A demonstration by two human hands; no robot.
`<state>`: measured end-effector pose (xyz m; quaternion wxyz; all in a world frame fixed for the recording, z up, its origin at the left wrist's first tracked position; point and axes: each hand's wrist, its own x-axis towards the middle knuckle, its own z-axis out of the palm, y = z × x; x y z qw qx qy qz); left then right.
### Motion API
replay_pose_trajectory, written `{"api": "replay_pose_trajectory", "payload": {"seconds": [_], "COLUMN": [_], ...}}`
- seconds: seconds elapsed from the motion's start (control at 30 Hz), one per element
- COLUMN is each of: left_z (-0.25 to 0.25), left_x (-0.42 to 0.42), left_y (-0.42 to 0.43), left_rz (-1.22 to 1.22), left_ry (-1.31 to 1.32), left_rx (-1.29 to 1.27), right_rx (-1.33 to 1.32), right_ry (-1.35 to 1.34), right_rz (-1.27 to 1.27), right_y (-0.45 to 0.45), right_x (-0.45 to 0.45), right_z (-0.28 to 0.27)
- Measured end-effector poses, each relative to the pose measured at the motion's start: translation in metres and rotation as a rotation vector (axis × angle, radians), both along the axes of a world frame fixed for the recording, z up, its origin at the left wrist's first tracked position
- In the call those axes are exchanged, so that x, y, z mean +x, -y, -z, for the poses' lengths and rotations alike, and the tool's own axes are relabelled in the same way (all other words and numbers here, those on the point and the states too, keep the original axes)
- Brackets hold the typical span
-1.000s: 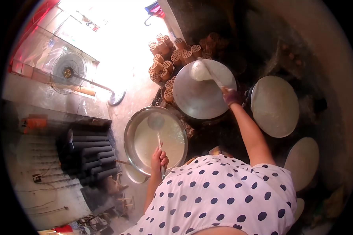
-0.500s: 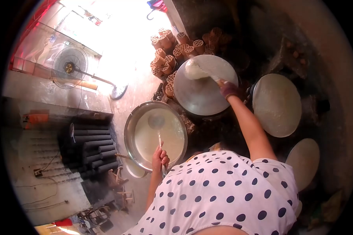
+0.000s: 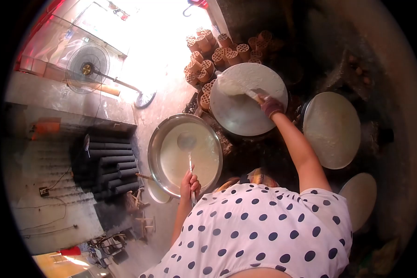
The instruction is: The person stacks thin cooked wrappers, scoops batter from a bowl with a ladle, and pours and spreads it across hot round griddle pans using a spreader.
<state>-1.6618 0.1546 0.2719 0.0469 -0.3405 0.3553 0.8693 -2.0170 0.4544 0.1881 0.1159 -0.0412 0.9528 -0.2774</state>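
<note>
My left hand (image 3: 190,185) is closed around the handle of a ladle (image 3: 186,141). The ladle's round bowl lies in pale, milky batter (image 3: 169,155) inside a wide metal basin (image 3: 154,176). Over a large round griddle (image 3: 248,123), my right hand (image 3: 271,105), in a dark reddish glove, grips the handle of a pale, flat spreader (image 3: 231,86). The spreader's broad end is at the griddle's upper left. A thin whitish film covers the griddle's upper and right parts. Steam or glare blurs where the spreader meets the surface.
Two more round pale-topped plates, a nearer griddle (image 3: 331,129) and a lower disc (image 3: 359,201), stand at right. Perforated clay-coloured briquettes (image 3: 201,65) are piled beyond the griddle. Stacked black cylinders (image 3: 109,162) and a standing fan (image 3: 87,69) are on the left.
The spreader and my right hand have shifted left relative to the griddle. More whitish film shows along its upper edge. My left hand keeps the ladle in the basin. The view has shifted slightly.
</note>
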Motion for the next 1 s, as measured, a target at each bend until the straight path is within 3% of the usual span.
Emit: {"api": "replay_pose_trajectory", "payload": {"seconds": [0.13,0.3,0.43,0.53,0.57,0.63,0.7,0.77,0.83,0.9,0.93,1.0], "left_z": [-0.001,0.003,0.002,0.002,0.003,0.008,0.011,0.011,0.01,0.009,0.011,0.016], "left_x": [0.0,0.001,0.001,0.005,0.006,0.008,0.01,0.007,0.01,0.011,0.011,0.012], "left_y": [-0.003,-0.003,-0.007,-0.014,-0.014,-0.016,-0.023,-0.029,-0.037,-0.043,-0.046,-0.052], "left_rz": [-0.031,-0.036,-0.072,-0.093,-0.09,-0.092,-0.093,-0.124,-0.136,-0.129,-0.131,-0.11], "left_ry": [0.01,0.007,0.054,0.054,0.059,0.076,0.096,0.112,0.1,0.131,0.138,0.202], "left_rx": [0.001,-0.029,0.022,0.002,-0.016,-0.002,0.015,0.066,0.088,0.012,0.011,0.001], "right_rx": [-0.095,0.049,0.101,-0.156,-0.157,0.022,-0.073,-0.069,0.047,-0.174,0.005,0.011], "right_ry": [0.041,0.033,0.063,0.035,0.036,0.08,-0.003,0.005,-0.043,0.06,-0.071,-0.041], "right_rz": [-0.139,0.066,-0.112,-0.41,-0.416,-0.086,-0.11,-0.289,-0.365,-0.529,-0.46,-0.337], "right_y": [-0.016,-0.022,-0.015,-0.048,-0.046,-0.038,-0.032,-0.026,-0.039,-0.058,-0.065,-0.05], "right_x": [-0.002,-0.024,-0.008,-0.009,-0.013,-0.015,-0.02,-0.014,-0.009,-0.01,-0.012,-0.02], "right_z": [0.013,0.009,0.008,0.013,-0.001,-0.029,-0.001,0.01,0.022,0.018,0.017,0.0]}}
